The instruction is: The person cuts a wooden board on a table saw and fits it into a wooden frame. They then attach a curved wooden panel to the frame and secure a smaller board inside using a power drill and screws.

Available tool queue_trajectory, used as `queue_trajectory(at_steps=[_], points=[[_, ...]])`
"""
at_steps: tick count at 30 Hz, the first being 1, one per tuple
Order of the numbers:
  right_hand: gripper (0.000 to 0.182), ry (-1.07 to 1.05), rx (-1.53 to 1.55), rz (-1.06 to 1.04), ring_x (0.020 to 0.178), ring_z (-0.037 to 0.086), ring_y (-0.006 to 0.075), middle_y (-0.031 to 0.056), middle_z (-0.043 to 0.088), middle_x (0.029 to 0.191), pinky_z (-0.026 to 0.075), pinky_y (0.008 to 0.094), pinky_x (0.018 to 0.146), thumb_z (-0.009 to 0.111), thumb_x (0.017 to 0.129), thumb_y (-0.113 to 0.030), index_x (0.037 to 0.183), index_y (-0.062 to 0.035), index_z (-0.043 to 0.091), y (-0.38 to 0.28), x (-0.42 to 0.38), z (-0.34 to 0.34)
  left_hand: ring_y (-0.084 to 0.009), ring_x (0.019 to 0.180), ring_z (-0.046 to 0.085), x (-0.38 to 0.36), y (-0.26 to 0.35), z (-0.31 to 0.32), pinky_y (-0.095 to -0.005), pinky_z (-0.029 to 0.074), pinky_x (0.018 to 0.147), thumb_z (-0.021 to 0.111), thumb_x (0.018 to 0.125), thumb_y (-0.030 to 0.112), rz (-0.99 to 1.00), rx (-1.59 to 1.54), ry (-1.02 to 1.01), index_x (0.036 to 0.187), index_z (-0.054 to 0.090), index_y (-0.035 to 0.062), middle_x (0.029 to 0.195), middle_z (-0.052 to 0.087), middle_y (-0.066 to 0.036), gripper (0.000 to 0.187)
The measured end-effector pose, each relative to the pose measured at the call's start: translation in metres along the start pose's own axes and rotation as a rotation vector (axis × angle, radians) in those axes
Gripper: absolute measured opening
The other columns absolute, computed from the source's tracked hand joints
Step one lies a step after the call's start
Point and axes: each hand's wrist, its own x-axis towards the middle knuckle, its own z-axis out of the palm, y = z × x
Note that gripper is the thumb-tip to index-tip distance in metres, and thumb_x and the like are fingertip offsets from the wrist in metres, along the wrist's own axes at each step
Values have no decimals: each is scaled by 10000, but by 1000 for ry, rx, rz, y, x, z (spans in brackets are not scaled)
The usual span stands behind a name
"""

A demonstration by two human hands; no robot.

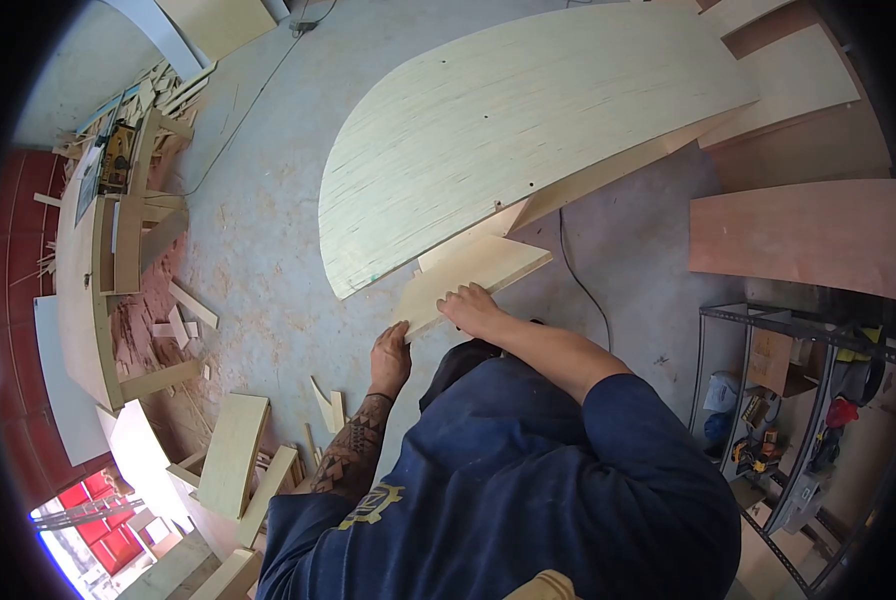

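A pale plywood panel (pixel 478 268) is held tilted in front of my body, its far side close under the edge of a large round-ended plywood top (pixel 508 120). My left hand (pixel 391 358) is closed on the panel's near left corner. Further right along the same near edge, my right hand (pixel 471 310) has its fingers curled over the panel's upper face. A few dark holes show in the big top, and a plywood support beneath it is partly hidden.
To the left stands a wooden workbench (pixel 86 290) with a yellow power tool (pixel 118 157), with offcuts and sawdust around it. A black cable (pixel 583 285) runs over the floor. A metal shelf (pixel 758 325) with tools and a brown plywood sheet (pixel 798 238) are at right.
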Motion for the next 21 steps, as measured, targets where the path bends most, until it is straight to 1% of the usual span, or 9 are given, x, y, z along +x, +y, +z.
queue_trajectory(at_steps=[4, 6, 13, 15, 16, 18, 19, 21], points=[[170, -37, -11, 37, 1049, 732, 312, 135, 740, 1045, 563, 460, 906, 657, 887, -126, 1038, -94, 728, 9, 10, 12, -406, 1193, 657, 13, -8, 14, -471, 518, 1050, 643, 880, -26, -16, -22, -16, 1257, 658, 36, 1252, 709, -210, 383], [160, -17, -37, 59, 1063, 726, 299, 125, 742, 1051, 553, 469, 928, 629, 902, -123, 1026, -102, 729, 16, 11, 17, -406, 1195, 656, 20, -11, 25, -473, 516, 1054, 643, 875, -33, 0, -37, -11, 1262, 660, 38, 1259, 708, -209, 394], [161, -16, -43, 42, 1026, 721, 296, 111, 746, 1042, 531, 454, 915, 595, 923, -128, 1013, -116, 728, 41, 16, 31, -401, 1193, 657, 35, -13, 49, -471, 514, 1058, 643, 870, -39, -32, -76, -9, 1259, 668, 39, 1264, 710, -202, 398], [96, 135, -61, 25, 920, 749, 268, 93, 759, 919, 544, 453, 825, 663, 875, -134, 904, -133, 754, 44, 18, 30, -402, 1183, 662, 39, -13, 51, -470, 517, 1054, 658, 861, -42, -37, -75, -3, 1256, 667, 46, 1254, 714, -198, 405], [96, 134, -64, 24, 920, 749, 268, 93, 759, 919, 544, 453, 825, 663, 875, -134, 904, -133, 754, 44, 20, 27, -402, 1183, 662, 41, -13, 51, -470, 517, 1054, 658, 861, -42, -37, -78, -1, 1256, 667, 46, 1254, 714, -198, 405], [160, -48, -27, 56, 1042, 719, 285, 110, 747, 1051, 525, 454, 911, 584, 929, -133, 1004, -118, 725, 42, 26, 21, -399, 1172, 667, 44, -18, 46, -466, 529, 1035, 677, 848, -44, -14, -71, 1, 1252, 667, 55, 1245, 717, -195, 416], [160, -49, -26, 54, 1042, 719, 285, 110, 747, 1051, 525, 454, 911, 584, 929, -133, 1004, -118, 725, 41, 30, 19, -399, 1172, 667, 46, -20, 43, -466, 529, 1035, 677, 848, -44, -16, -71, 1, 1252, 667, 55, 1245, 717, -195, 416], [167, -108, 2, 76, 1110, 700, 296, 118, 746, 1040, 494, 484, 1014, 588, 932, -136, 1020, -111, 728, 38, 36, 15, -395, 1171, 670, 49, -25, 38, -463, 543, 1011, 694, 850, -39, -31, -91, -33, 1246, 666, 62, 1238, 722, -193, 410]])
